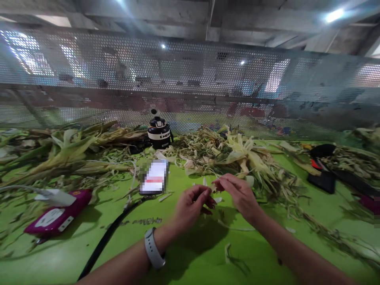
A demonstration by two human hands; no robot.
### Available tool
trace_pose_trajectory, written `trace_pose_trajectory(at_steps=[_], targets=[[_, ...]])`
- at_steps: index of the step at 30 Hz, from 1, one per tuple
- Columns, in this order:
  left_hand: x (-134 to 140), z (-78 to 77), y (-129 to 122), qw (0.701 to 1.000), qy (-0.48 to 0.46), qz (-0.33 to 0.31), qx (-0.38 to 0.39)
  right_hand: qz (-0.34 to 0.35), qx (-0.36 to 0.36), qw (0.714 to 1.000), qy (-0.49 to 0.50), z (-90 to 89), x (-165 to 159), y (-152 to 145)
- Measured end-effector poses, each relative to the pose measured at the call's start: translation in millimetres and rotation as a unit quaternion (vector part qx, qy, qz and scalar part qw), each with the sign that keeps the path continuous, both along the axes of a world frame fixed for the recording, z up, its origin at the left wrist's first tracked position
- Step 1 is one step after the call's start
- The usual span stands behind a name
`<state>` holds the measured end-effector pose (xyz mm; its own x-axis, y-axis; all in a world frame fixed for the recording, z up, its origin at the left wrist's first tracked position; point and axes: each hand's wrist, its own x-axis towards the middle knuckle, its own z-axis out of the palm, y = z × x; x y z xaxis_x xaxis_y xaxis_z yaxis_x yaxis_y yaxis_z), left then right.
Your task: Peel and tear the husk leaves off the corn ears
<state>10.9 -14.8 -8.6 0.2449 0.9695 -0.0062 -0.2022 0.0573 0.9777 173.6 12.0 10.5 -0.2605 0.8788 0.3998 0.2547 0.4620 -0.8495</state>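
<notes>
Over the green tabletop (127, 253), my two hands are close together, fingers pinched. A small pale scrap of corn husk (213, 187) shows between their fingertips. My left hand (191, 206), with a watch (153, 249) on its wrist, is curled with thumb against fingers. My right hand (240, 196) reaches in from the right, its fingertips closed at the scrap's other side. Part of what the fingers hold is hidden. Thin white husk bits lie on the table just beyond and below my hands.
Dried corn husks (246, 154) pile up behind my hands, with more leaves (68, 146) at left. A phone (154, 177) with a black strap, a bottle (159, 132), a magenta power box (59, 213) with a white charger, and a dark object (322, 178) also lie around. A perforated metal screen (184, 79) stands behind.
</notes>
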Motion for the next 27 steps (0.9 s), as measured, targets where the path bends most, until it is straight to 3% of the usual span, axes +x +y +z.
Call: trace_pose_trajectory(at_steps=[2, 4, 7, 12, 19, 24, 27], targets=[[0, -0.9, 0, 1.0, 0.005, -0.003, 0.009, 0.018, -0.128, 0.989, 0.069, 0.6, 0, 3], [0, -2.3, -1, 1.0, 0.006, -0.002, 0.019, 0.046, -0.196, 0.974, 0.108, -1.1, -1, 6], [1, -4.2, -1, 1.0, 0.011, 0.0, 0.019, 0.077, -0.233, 0.96, 0.135, -4.9, -3, 6], [1, -5.1, 0, 1.0, 0.019, 0.003, 0.02, 0.061, -0.264, 0.954, 0.131, -6.9, -5, 6], [0, -4.1, 0, 0.999, 0.033, 0.011, 0.032, 0.064, -0.186, 0.978, 0.065, -10.1, -3, 10], [0, 0.3, -2, 0.999, -0.008, -0.012, 0.048, 0.042, -0.079, 0.995, 0.036, -13.7, -2, 8], [-2, 2.5, -5, 0.999, -0.04, -0.02, -0.002, 0.027, 0.009, 1.0, 0.005, -11.3, -2, 4]])
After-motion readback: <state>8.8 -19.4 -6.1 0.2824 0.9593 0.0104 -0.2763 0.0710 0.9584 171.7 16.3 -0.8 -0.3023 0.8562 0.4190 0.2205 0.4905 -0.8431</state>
